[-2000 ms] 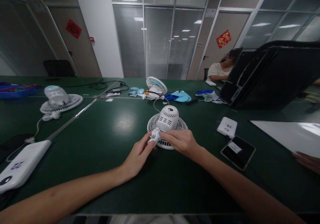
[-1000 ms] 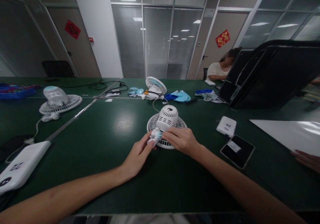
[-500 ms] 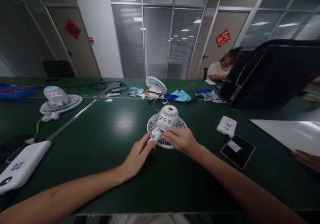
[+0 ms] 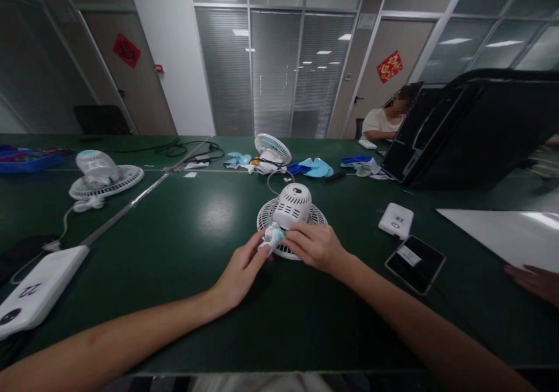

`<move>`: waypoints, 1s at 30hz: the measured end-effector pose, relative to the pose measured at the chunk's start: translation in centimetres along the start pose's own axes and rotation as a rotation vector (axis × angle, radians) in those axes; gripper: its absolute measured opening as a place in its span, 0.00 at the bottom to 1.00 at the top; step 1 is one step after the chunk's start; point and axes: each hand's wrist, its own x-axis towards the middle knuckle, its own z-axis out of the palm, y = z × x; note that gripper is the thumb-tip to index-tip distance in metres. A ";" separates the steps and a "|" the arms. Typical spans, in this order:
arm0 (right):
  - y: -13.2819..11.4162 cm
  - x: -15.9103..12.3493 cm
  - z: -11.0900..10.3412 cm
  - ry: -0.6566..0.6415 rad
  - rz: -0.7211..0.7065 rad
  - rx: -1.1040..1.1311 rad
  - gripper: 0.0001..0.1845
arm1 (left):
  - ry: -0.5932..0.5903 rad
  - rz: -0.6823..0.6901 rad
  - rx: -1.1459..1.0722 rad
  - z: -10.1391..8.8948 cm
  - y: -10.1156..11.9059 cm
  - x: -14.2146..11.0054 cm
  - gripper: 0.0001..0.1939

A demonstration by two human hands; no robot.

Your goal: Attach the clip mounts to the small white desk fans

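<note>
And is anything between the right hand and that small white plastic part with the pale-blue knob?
Nothing visible is: the right hand is right at the pale-blue knob, while the left hand grips the white plastic part. The white slotted fan lies beyond, not between.

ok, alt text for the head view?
A person's left hand holds a small white fitting while the right hand pinches its light-blue end, in front of a white fan lying grille-down on a green table. A second fan lies at left, a third fan behind, a phone at right; another person sits across.
</note>
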 end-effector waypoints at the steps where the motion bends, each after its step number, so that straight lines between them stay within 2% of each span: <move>1: 0.0 0.0 -0.1 -0.006 -0.008 0.009 0.10 | -0.005 0.000 0.001 0.0 0.0 0.0 0.28; 5: 0.2 -0.1 -0.2 -0.013 -0.053 0.013 0.17 | -0.013 -0.001 0.005 -0.1 0.3 0.0 0.28; 9: -0.1 0.2 0.0 0.005 0.013 0.023 0.08 | -0.014 -0.005 0.009 0.0 0.2 0.0 0.28; 12: -0.5 0.4 -0.1 -0.016 0.036 0.024 0.08 | 0.005 -0.003 0.002 0.0 0.2 -0.1 0.28; 18: -0.1 0.0 -0.5 -0.054 -0.014 0.043 0.20 | -0.007 0.001 0.006 0.0 0.3 0.0 0.28; 20: 0.0 -0.1 -0.4 -0.046 -0.022 0.029 0.19 | 0.005 -0.005 0.003 0.0 0.2 0.0 0.28; 25: -0.2 0.2 0.0 -0.005 0.013 0.036 0.09 | 0.016 -0.009 0.009 0.1 0.0 0.0 0.29; 28: -0.3 0.2 0.0 -0.006 0.027 0.044 0.08 | 0.015 -0.005 0.010 0.1 0.2 0.0 0.29; 30: -0.2 0.0 -0.1 -0.017 0.022 0.055 0.13 | 0.009 -0.005 0.005 0.1 0.3 0.0 0.28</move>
